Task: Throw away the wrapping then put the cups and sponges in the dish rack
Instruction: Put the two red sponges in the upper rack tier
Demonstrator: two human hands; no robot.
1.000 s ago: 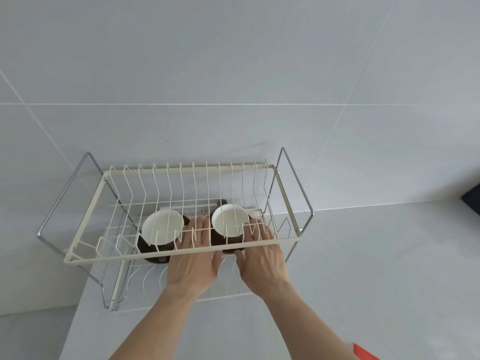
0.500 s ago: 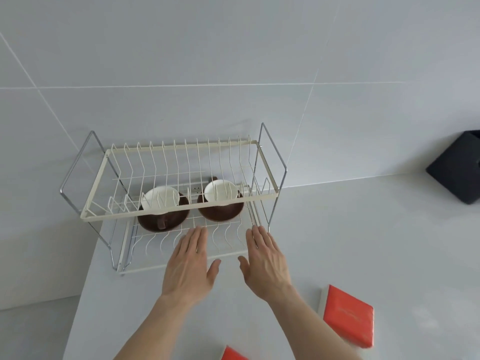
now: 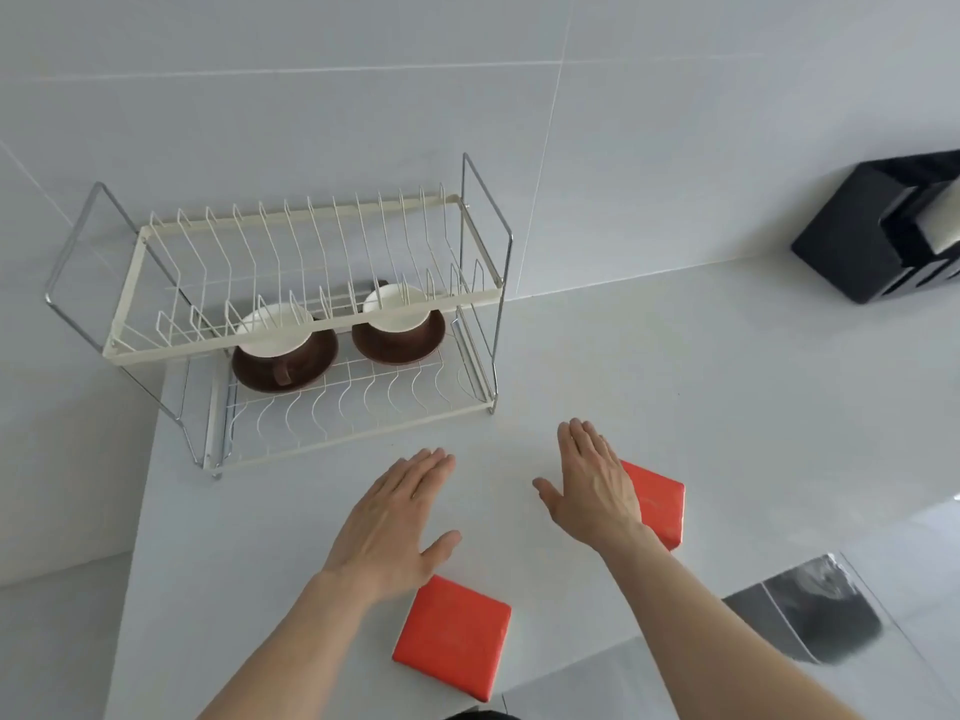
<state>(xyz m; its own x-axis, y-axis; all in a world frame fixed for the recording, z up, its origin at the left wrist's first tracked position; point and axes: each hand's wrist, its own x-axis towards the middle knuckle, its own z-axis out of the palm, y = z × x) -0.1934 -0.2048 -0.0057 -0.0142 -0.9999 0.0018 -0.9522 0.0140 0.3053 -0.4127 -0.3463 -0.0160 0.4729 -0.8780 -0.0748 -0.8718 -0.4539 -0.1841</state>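
Note:
A cream two-tier wire dish rack (image 3: 130, 350) stands against the tiled wall at the left. On its lower tier sit two brown cups with white insides: the left cup (image 3: 283, 350) and the right cup (image 3: 397, 324). Two orange-red sponges lie on the white counter: one sponge (image 3: 451, 636) near the front edge, the other sponge (image 3: 657, 504) partly under my right hand. My left hand (image 3: 395, 522) hovers flat and open just above the near sponge. My right hand (image 3: 592, 485) is open, palm down, over the far sponge's left part.
A black box-shaped appliance (image 3: 872, 236) sits at the back right against the wall. A shiny metal surface (image 3: 810, 615) shows at the lower right beyond the counter's (image 3: 675, 381) front edge. Floor lies at the lower left.
Both hands have drawn back out of the rack's lower tier toward me and now hover over the counter. The view tilted down, bringing both sponges into sight. The cups stay in the rack.

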